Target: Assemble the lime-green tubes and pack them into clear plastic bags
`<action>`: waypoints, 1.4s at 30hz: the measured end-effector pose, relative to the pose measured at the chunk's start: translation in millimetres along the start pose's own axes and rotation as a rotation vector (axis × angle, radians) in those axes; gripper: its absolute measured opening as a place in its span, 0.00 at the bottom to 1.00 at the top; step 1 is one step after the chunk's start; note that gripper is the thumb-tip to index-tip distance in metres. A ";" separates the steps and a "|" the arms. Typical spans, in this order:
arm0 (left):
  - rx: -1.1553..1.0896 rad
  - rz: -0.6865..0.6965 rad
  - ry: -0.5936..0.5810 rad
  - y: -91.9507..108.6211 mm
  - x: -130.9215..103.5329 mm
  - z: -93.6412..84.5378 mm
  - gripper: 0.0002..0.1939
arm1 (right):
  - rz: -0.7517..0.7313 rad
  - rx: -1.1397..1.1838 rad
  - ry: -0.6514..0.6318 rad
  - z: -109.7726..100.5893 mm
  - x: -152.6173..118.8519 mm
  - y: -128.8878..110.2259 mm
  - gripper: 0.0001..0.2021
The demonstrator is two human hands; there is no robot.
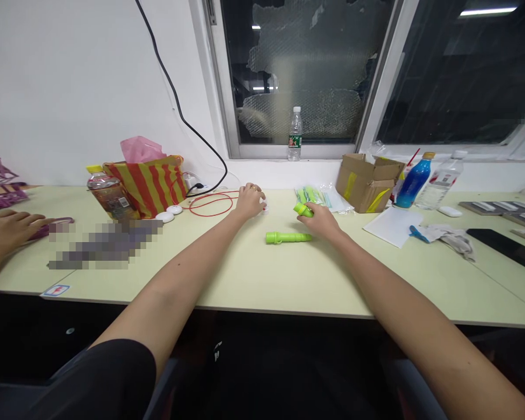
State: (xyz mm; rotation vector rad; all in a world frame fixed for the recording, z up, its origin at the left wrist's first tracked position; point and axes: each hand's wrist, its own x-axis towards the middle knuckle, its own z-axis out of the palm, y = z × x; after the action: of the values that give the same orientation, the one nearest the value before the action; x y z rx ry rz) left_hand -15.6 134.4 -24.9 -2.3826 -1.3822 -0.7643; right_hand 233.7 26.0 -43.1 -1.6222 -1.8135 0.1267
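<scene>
Grasping green piece (303, 210), right hand (323, 221) nearer; tube (287, 238) at its 8 o'clock, axis 9-to-3; left hand (249, 203): hold unclear.

A pale table (284, 279) stands against a white wall (65, 76) with dark windows (306, 70).
</scene>
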 end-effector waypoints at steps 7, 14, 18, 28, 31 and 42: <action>-0.028 -0.024 0.006 -0.3 2.0 3.0 0.07 | -0.002 0.012 -0.005 -0.3 -0.8 -0.5 0.23; -0.013 -0.021 0.019 0.1 -0.1 2.4 0.07 | 0.010 0.019 -0.016 0.4 -0.5 -0.5 0.22; -0.017 -0.025 0.017 -0.2 -0.6 2.4 0.07 | 0.017 0.018 -0.020 0.2 -1.0 -0.7 0.25; -0.080 -0.031 0.036 -2.1 0.4 6.3 0.06 | 0.009 0.012 -0.030 1.3 -1.3 0.3 0.24; -0.044 -0.031 0.028 -1.1 0.5 6.1 0.06 | 0.012 0.013 -0.029 1.0 -1.8 0.0 0.24; -0.045 -0.056 0.068 -3.8 -10.8 2.9 0.11 | 0.005 0.021 -0.042 -0.5 -3.0 -2.6 0.21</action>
State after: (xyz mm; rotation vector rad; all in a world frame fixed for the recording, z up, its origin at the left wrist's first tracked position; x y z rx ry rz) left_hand -22.3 130.0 -33.5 -2.3375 -1.4241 -0.8922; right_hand 231.8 22.6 -42.7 -1.6208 -1.8338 0.1825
